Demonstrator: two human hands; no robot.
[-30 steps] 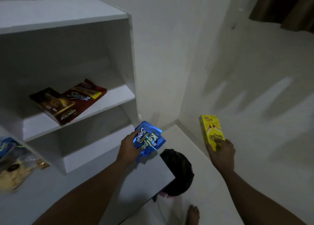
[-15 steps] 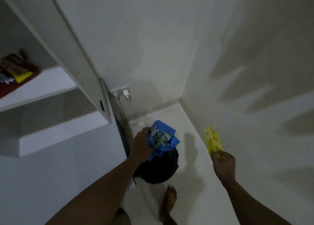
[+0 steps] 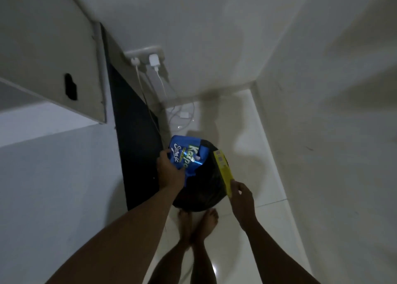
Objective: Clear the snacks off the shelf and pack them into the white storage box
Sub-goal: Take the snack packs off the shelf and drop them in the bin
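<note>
Below, a black bag-lined bin [image 3: 202,189] stands on the glossy pale tiled floor [image 3: 242,133], and both hands hang over its mouth. The left hand [image 3: 169,172] is closed on a crumpled blue snack packet [image 3: 185,155]; the right hand [image 3: 240,192] pinches the lower end of a slim yellow snack box [image 3: 223,172], which slants edge-on across the bin's right side. Two bare feet [image 3: 197,221] stand just in front of the bin. To the left rises the white shelf unit's side panel [image 3: 49,58], with a dark board [image 3: 133,146] leaning behind it. A wall socket [image 3: 146,57] carries chargers whose cables [image 3: 180,118] trail onto the floor in the corner.
</note>
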